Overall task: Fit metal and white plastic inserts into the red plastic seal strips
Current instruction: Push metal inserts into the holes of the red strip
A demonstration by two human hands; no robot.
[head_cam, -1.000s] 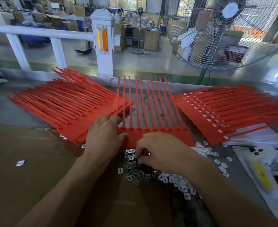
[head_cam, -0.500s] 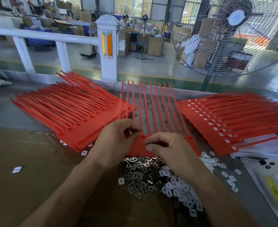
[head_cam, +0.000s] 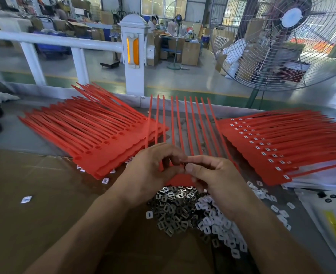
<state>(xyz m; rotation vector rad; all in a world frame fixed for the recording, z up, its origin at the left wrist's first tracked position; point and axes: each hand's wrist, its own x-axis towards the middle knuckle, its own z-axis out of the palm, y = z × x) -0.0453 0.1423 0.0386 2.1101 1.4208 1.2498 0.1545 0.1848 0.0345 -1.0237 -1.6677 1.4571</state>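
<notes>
A red seal strip comb [head_cam: 180,123] lies in front of me, its tails pointing away. My left hand [head_cam: 151,171] and my right hand [head_cam: 212,175] meet over its near band, hiding most of it. The right thumb and forefinger pinch a small metal insert [head_cam: 184,165] at the left fingertips. The left fingers are curled against the strip; what they hold is hidden. A heap of metal inserts [head_cam: 172,210] lies just below my hands, with white plastic inserts [head_cam: 220,224] beside it on the right.
A stack of red strips [head_cam: 96,133] with bare slots lies left. Another stack [head_cam: 281,147] with white inserts fitted lies right. Brown cardboard [head_cam: 34,204] covers the near table. A white bag [head_cam: 331,218] sits at the right edge. A white railing [head_cam: 133,56] and a large fan [head_cam: 289,36] stand behind.
My right hand left the insert heap and rose to the strip's band with a metal insert. My left hand shifted right to meet it. The camera tilted slightly.
</notes>
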